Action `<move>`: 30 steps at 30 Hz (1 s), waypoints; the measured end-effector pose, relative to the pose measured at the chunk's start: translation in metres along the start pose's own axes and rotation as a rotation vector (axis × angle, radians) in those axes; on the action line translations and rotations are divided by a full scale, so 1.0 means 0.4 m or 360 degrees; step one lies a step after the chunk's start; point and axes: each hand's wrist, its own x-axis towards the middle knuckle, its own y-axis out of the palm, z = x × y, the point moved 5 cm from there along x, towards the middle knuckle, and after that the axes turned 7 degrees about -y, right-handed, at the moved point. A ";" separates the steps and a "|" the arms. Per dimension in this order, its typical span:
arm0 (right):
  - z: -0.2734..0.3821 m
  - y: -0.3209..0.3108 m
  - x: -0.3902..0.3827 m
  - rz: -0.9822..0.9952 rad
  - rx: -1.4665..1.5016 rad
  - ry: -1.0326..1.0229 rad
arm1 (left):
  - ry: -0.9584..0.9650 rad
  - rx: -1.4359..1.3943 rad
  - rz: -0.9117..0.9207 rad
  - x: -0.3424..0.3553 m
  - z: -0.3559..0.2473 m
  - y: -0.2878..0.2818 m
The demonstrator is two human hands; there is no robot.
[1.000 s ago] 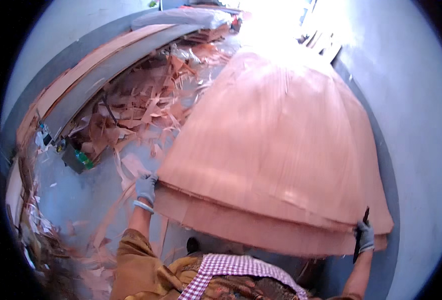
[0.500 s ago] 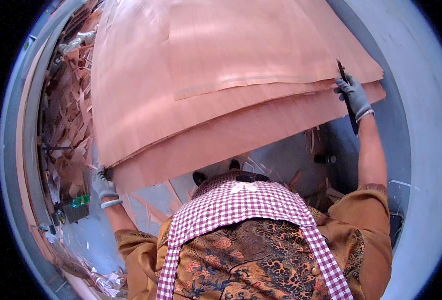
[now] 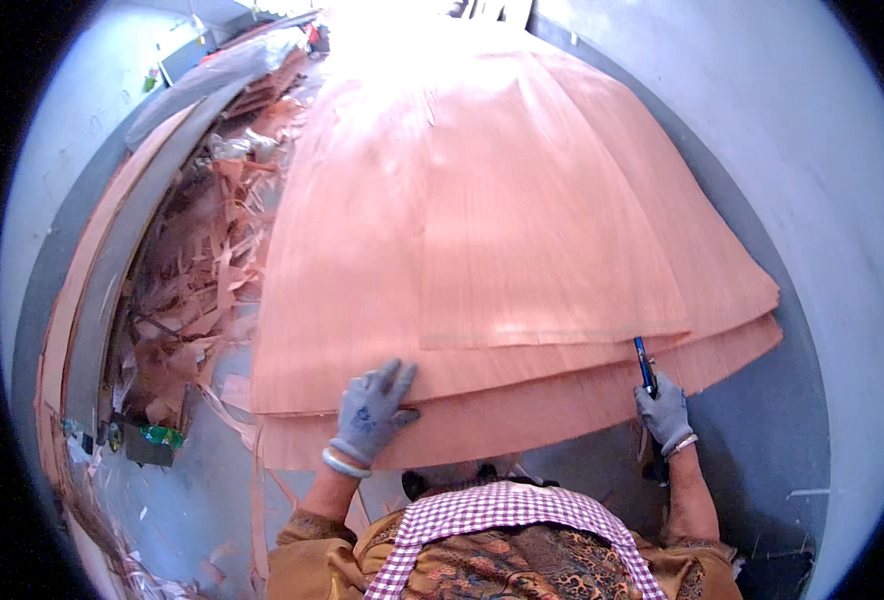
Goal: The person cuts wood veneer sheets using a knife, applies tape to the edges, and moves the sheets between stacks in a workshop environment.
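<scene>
1. The left hand (image 3: 374,410), in a grey glove, lies flat with fingers spread on the near edge of the stack of veneer sheets (image 3: 502,230).
2. The right hand (image 3: 665,412) is closed around a blue-handled knife (image 3: 645,365), its tip touching the stack's near edge towards the right corner.
3. The sheets stretch away from the person, long axis running forward; the near edge spans between both hands.
4. Veneer scraps (image 3: 197,290) pile up to the left.

Left hand (image 3: 372,412) now atop veneer (image 3: 502,240), seemingly.
</scene>
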 end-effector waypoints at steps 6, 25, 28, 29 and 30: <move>0.090 -0.064 0.087 0.0067 0.0372 -0.0074 | 0.0106 0.0103 -0.0016 -0.018 0.004 0.084; -0.154 -0.213 0.196 0.0047 0.0827 0.0177 | 0.0079 0.0152 -0.0032 -0.037 -0.003 0.100; -0.286 -0.234 0.239 -0.0124 0.0748 0.0276 | 0.0088 0.0151 -0.0029 -0.033 0.007 0.113; -0.332 -0.246 0.241 -0.0159 0.0633 0.0327 | 0.0080 0.0140 -0.0013 -0.035 0.007 0.115; -0.391 -0.254 0.232 -0.0190 0.0568 0.0321 | 0.0074 0.0138 0.0002 -0.037 0.008 0.114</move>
